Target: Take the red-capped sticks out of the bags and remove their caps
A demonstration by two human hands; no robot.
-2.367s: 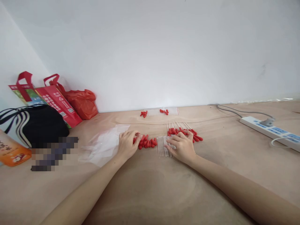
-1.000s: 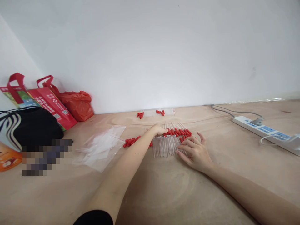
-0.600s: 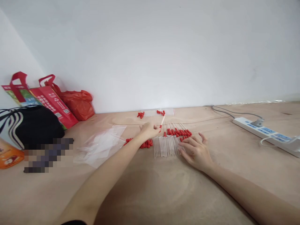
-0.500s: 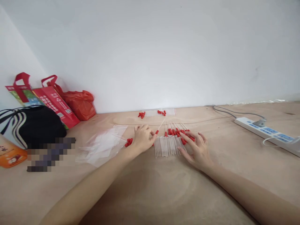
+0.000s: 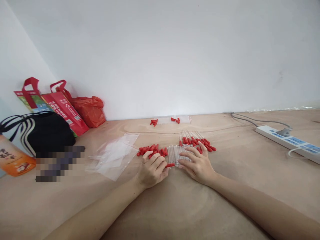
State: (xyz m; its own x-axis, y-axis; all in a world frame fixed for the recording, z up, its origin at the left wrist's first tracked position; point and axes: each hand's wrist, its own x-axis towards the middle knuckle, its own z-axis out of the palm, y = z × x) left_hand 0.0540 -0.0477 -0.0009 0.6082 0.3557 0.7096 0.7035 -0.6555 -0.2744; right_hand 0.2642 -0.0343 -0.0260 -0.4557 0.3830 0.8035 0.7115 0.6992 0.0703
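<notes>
My left hand is curled on the wooden table, pinching a clear tube with a red cap at the near edge of a row of clear tubes. My right hand lies over the right part of that row, its fingertips meeting the capped tube from the other side. A heap of loose red caps lies just beyond my left hand. Capped tubes lie in a pile beyond my right hand.
Clear plastic bags lie left of the caps. Black bag, red bags and an orange pack sit far left. A white power strip with cables is at the right. More red caps lie by the wall.
My left hand picked a capped tube from the far pile, carried it back over the caps and now holds it at the near edge of the tube row. My right hand shifted slightly left.
</notes>
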